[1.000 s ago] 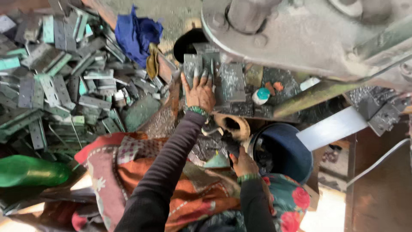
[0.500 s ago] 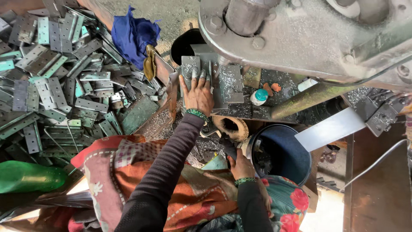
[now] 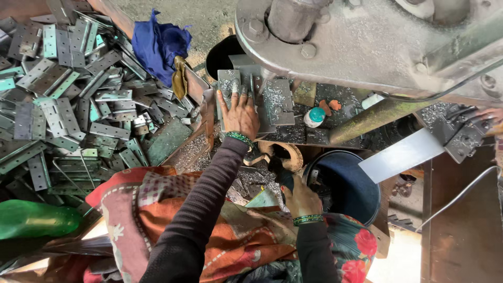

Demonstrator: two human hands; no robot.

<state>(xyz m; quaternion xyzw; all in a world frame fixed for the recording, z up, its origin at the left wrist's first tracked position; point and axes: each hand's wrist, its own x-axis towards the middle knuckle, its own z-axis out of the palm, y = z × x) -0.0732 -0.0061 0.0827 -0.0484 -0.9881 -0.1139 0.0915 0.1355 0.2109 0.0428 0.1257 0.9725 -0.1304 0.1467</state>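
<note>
1. We see the left hand [image 3: 240,112] lying flat, fingers spread, on a grey metal plate [image 3: 229,84] that sits on the press bed [image 3: 293,133], under the big grey machine head [image 3: 367,36]. The hand presses on the plate and grasps nothing.
2. The right hand [image 3: 299,198] hangs lower, near the front edge of the bed, just beside a dark blue bucket [image 3: 346,183]. Its fingers curl downward; we cannot tell whether they grip anything.
3. A second, chip-strewn plate [image 3: 277,102] lies just to the right of the left hand.
4. A small white bottle with a teal cap [image 3: 315,116] stands on the bed beyond that plate.
5. A heap of metal hinges [image 3: 68,99] fills the upper left.
6. A blue cloth [image 3: 157,42] lies at the heap's far edge.
7. A green bottle [image 3: 36,220] lies at the lower left.
</note>
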